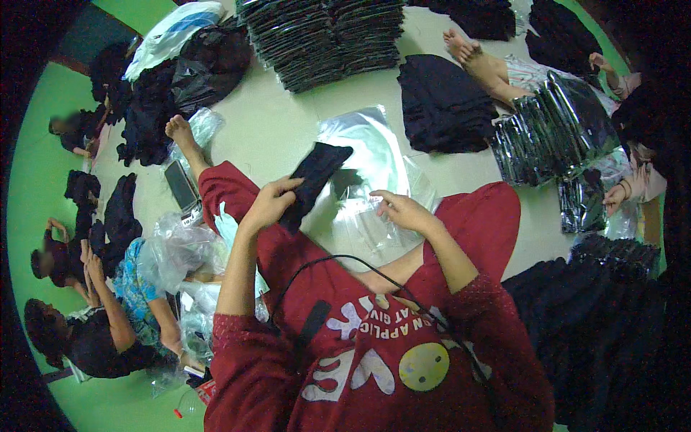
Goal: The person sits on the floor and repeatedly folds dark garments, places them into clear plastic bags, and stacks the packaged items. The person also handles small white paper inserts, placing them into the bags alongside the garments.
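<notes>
My left hand (268, 204) grips a folded black garment (314, 175) and holds it up above my lap. My right hand (403, 212) pinches the edge of a clear plastic bag (363, 155) that lies spread over my red-trousered legs. The garment's far end hangs over the bag's mouth. Both forearms come up from my red printed shirt at the lower edge.
Tall stacks of bagged black garments (324, 36) stand at the top, more bagged packs (554, 126) at right. Loose black clothes (443, 104) lie on the floor. A phone (181, 186) rests by my left leg. Other people sit at left and right, with crumpled plastic (180, 248) nearby.
</notes>
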Available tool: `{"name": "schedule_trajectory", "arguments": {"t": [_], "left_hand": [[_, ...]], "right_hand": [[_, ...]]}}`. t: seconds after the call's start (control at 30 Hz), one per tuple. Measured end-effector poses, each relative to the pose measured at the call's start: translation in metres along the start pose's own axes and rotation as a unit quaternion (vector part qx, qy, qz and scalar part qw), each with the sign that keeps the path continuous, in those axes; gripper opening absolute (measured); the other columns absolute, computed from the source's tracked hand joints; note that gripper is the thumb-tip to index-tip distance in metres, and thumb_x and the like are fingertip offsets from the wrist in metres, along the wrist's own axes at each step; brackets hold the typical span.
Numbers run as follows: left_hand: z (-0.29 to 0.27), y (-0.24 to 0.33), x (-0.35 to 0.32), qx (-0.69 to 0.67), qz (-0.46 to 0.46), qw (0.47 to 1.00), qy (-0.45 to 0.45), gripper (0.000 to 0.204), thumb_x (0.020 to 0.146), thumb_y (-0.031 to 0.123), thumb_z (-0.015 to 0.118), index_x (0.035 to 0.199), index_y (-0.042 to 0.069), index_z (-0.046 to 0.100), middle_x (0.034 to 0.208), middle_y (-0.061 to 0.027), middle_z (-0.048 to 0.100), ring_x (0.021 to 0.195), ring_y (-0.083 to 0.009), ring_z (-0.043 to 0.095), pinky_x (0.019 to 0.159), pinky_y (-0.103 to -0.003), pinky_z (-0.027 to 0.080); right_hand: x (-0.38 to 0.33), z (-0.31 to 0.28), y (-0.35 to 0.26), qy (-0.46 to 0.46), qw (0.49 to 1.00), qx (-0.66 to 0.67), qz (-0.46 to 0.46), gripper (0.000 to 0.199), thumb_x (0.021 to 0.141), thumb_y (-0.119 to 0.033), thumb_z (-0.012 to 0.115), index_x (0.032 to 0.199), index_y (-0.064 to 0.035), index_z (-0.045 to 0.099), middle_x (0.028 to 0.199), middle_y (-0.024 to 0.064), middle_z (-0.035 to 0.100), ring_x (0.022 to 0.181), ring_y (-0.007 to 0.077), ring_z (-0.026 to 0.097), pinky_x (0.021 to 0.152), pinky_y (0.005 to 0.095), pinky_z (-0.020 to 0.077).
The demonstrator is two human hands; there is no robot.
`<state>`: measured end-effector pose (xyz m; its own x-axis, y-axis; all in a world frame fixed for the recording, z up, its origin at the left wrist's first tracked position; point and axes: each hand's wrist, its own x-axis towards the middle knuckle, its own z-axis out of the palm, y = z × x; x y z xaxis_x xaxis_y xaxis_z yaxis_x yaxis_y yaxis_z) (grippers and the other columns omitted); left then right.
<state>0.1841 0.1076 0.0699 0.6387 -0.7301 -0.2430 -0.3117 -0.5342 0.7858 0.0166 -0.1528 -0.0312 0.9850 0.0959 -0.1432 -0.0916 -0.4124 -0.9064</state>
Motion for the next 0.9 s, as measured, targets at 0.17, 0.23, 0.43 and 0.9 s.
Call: {"name": "schedule_trajectory", "arguments": {"t": [0.17,0.23,0.43,0.9], "left_hand": [[-0.014,0.060,-0.045,-0.004,0.099,0.978,-0.183,0.046,0.067,0.003,0.047,0.111,-0.002,0.056,0.108,-0.0206,0.057,0.100,-0.0289,0.055,0.091,-0.033,0.039],[-0.003,0.075,-0.052,0.030,0.149,0.965,-0.212,0.046,0.065,0.001,0.047,0.110,-0.001,0.058,0.106,-0.0200,0.058,0.096,-0.0310,0.057,0.089,-0.033,0.041],[0.005,0.079,-0.059,0.165,0.103,0.954,-0.230,0.042,0.065,0.001,0.048,0.104,0.004,0.062,0.101,-0.0185,0.060,0.090,-0.0318,0.059,0.082,-0.035,0.045],[0.015,0.057,-0.070,0.250,0.059,0.954,-0.155,0.035,0.069,0.009,0.050,0.101,0.011,0.065,0.106,-0.0118,0.060,0.088,-0.0316,0.059,0.077,-0.038,0.048]], "right_hand": [[0.000,-0.010,-0.024,0.031,0.998,0.043,-0.013,0.044,0.081,0.003,0.040,0.123,-0.0085,0.045,0.081,0.0067,0.056,0.072,0.0138,0.055,0.068,0.0271,0.0460],[-0.002,-0.009,-0.031,0.021,0.998,0.059,-0.024,0.042,0.082,0.002,0.041,0.123,-0.0094,0.045,0.081,0.0056,0.054,0.069,0.0127,0.052,0.067,0.0272,0.0450],[-0.007,-0.003,-0.044,-0.028,0.998,0.058,-0.023,0.042,0.083,0.000,0.042,0.123,-0.0109,0.046,0.083,0.0055,0.054,0.072,0.0142,0.053,0.070,0.0274,0.0455],[0.016,-0.011,-0.081,-0.025,0.995,-0.019,-0.095,0.042,0.080,-0.001,0.042,0.121,-0.0101,0.046,0.087,0.0100,0.064,0.083,0.0252,0.060,0.076,0.0354,0.0464]]}}
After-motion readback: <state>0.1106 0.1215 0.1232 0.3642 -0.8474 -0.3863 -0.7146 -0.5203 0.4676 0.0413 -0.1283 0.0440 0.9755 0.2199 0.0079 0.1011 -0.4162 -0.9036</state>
